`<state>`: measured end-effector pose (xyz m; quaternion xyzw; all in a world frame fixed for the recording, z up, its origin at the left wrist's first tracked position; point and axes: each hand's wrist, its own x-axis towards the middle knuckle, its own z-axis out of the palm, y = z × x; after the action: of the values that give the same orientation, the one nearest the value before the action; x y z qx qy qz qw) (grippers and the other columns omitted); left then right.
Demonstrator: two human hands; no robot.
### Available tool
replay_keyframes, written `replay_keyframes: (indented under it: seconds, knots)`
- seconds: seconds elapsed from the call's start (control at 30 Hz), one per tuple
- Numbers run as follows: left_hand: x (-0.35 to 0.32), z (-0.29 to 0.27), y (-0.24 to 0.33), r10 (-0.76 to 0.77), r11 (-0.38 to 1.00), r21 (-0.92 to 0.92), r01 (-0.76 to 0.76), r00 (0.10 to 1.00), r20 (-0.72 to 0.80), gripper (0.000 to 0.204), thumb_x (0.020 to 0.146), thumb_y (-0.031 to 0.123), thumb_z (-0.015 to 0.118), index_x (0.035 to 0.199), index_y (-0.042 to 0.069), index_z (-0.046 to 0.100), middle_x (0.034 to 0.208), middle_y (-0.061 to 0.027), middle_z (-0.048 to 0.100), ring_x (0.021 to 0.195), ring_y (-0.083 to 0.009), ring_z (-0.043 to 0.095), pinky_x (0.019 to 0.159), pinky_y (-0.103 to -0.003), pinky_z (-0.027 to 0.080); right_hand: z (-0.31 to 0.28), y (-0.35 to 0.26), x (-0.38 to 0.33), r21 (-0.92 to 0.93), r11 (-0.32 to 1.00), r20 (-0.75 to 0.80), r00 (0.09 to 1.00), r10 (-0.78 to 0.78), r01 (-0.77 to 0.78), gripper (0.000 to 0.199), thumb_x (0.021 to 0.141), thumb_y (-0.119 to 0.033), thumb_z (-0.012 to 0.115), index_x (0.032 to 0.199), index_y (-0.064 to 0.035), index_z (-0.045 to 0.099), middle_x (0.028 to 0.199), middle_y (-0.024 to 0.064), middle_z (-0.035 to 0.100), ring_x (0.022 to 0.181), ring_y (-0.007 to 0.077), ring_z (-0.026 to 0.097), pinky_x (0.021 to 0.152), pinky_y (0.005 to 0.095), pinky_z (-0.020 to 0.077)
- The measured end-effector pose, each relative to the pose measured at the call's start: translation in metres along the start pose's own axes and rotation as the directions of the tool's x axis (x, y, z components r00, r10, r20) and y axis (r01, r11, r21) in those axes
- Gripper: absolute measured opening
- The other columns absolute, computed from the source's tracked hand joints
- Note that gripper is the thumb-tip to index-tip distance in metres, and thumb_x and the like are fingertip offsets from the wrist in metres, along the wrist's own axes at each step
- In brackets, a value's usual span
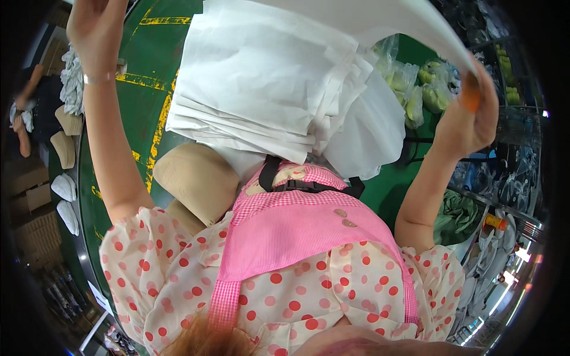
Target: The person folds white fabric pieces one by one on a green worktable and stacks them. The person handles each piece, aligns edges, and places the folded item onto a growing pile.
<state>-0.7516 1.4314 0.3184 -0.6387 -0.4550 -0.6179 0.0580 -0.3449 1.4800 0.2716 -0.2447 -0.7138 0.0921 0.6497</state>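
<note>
Nearest the camera is the person's own front: a white blouse with red dots (pixel 178 279) under a pink checked apron (pixel 297 231); past the apron's top edge sits a tan padded stool (pixel 193 181) on the green floor (pixel 148 53), which carries worn yellow lines; above the lap hangs a thick stack of white sheets (pixel 261 77), its lower edges fanned; the right hand (pixel 469 115), raised at the right, is closed on the top sheet (pixel 409 26), an orange fingertip cover showing at the pinch; the left hand (pixel 95 29), raised at the upper left with a thin bracelet, reaches the frame's top edge, and I cannot tell whether it grips anything; beyond the stack lie clear bags of green pieces (pixel 424 89).
</note>
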Motion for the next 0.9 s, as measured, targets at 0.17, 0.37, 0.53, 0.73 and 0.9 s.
replay_keyframes:
  seconds: [0.17, 0.37, 0.53, 0.73, 0.9]
  knots:
    - [-0.084, -0.018, -0.017, 0.101, 0.961, 0.228, -0.155, 0.968, 0.231, 0.029, 0.071, -0.014, 0.053, 0.094, 0.003, 0.058, 0.120, -0.0132, 0.055, 0.111, -0.0234, 0.054, 0.088, -0.033, 0.047, -0.007, -0.006, -0.066, 0.035, 0.998, 0.365, 0.930, 0.035, -0.051, 0.025, 0.078, 0.010, 0.054, 0.099, 0.0001, 0.063, 0.098, 0.0123, 0.067, 0.095, 0.0256, 0.064, 0.086, 0.0333, 0.0483]
    - [-0.189, -0.031, -0.026, -0.426, 0.830, 0.548, 0.099, 0.747, 0.510, 0.026, 0.070, -0.008, 0.056, 0.092, 0.006, 0.054, 0.124, -0.0098, 0.052, 0.109, -0.0303, 0.054, 0.085, -0.034, 0.049, 0.010, 0.011, -0.167, -0.041, 0.967, 0.631, 0.744, 0.220, -0.251, 0.027, 0.075, 0.004, 0.060, 0.100, -0.0047, 0.065, 0.100, 0.0094, 0.066, 0.101, 0.0254, 0.061, 0.087, 0.0353, 0.0477]
    - [-0.194, -0.024, -0.008, -0.677, 0.655, 0.755, 0.020, 0.460, 0.575, 0.034, 0.075, 0.007, 0.064, 0.108, 0.011, 0.056, 0.128, -0.0118, 0.048, 0.110, -0.0316, 0.053, 0.085, -0.037, 0.049, 0.020, 0.021, -0.212, -0.102, 0.975, 0.707, 0.675, 0.209, -0.195, 0.027, 0.073, 0.003, 0.059, 0.098, -0.0059, 0.065, 0.099, 0.0093, 0.065, 0.100, 0.0255, 0.061, 0.085, 0.0358, 0.0482]
    - [-0.169, 0.084, 0.001, -0.337, 0.857, 0.512, -0.055, 0.692, 0.638, 0.050, 0.083, 0.025, 0.064, 0.130, 0.023, 0.048, 0.137, -0.0115, 0.041, 0.125, -0.0330, 0.040, 0.101, -0.039, 0.037, 0.014, 0.026, -0.231, -0.156, 0.950, 0.659, 0.688, 0.305, -0.272, 0.026, 0.074, 0.002, 0.060, 0.098, -0.0051, 0.065, 0.099, 0.0095, 0.065, 0.099, 0.0261, 0.061, 0.085, 0.0367, 0.0479]
    - [-0.240, 0.177, -0.052, -0.542, 0.622, 0.744, -0.243, 0.552, 0.633, 0.066, 0.085, 0.064, 0.037, 0.142, 0.033, 0.025, 0.151, -0.0084, 0.015, 0.137, -0.0390, 0.009, 0.107, -0.059, 0.008, 0.007, 0.032, -0.242, -0.182, 0.948, 0.670, 0.672, 0.315, -0.262, 0.024, 0.075, -0.001, 0.060, 0.098, -0.0053, 0.065, 0.101, 0.0097, 0.065, 0.100, 0.0260, 0.060, 0.085, 0.0364, 0.0473]
